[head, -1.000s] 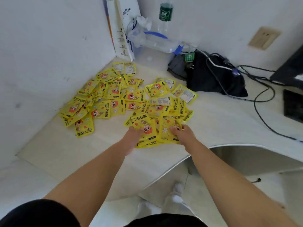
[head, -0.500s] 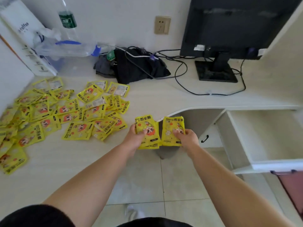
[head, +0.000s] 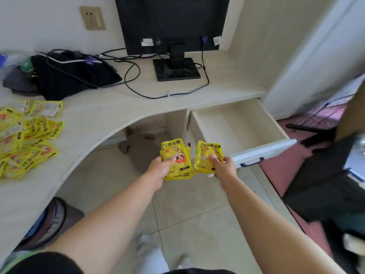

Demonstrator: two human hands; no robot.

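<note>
My left hand (head: pixel 161 168) grips a small stack of yellow hand-warmer packets (head: pixel 177 153), thumb on the front. My right hand (head: pixel 224 167) pinches another yellow packet (head: pixel 208 153) just beside it. Both hands hover over the floor in front of the desk, left of the open drawer (head: pixel 237 125), which looks empty. Several more yellow packets (head: pixel 25 135) lie spread on the desk (head: pixel 118 107) at the left.
A black monitor (head: pixel 171 22) on its stand sits at the back of the desk with cables (head: pixel 138 84) trailing. A black bag (head: pixel 69 76) lies at the back left. A dark chair (head: pixel 325 184) stands on the right, over a pink floor mat.
Both hands lifted packets off the pile on the desk and carried them rightward. The view swung right, bringing the monitor and the open drawer into sight.
</note>
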